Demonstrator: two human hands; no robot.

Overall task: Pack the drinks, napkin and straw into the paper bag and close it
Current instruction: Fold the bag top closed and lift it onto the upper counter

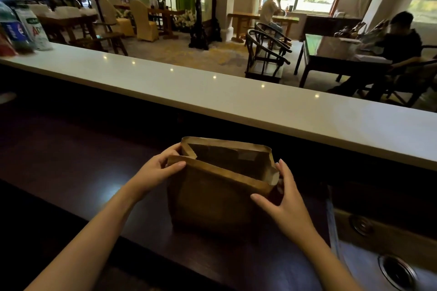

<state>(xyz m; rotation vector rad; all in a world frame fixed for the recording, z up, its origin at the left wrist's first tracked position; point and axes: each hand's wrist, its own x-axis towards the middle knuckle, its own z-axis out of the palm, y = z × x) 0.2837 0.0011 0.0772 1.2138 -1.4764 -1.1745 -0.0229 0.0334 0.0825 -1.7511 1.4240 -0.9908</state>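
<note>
A brown paper bag (208,196) stands upright on the dark counter (82,172), its mouth open toward me. My left hand (160,168) grips the left end of the bag's top edge, fingers curled over the rim. My right hand (281,194) holds the right end of the top, thumb on the near panel and fingers by the side fold. The inside of the bag is dark, so I cannot tell what lies in it. No drinks, napkin or straw show outside the bag near my hands.
A raised white ledge (236,99) runs across behind the bag. Several bottles and packets (21,30) stand at its far left. A steel sink (387,264) lies at the lower right. Beyond are tables, chairs and two seated people.
</note>
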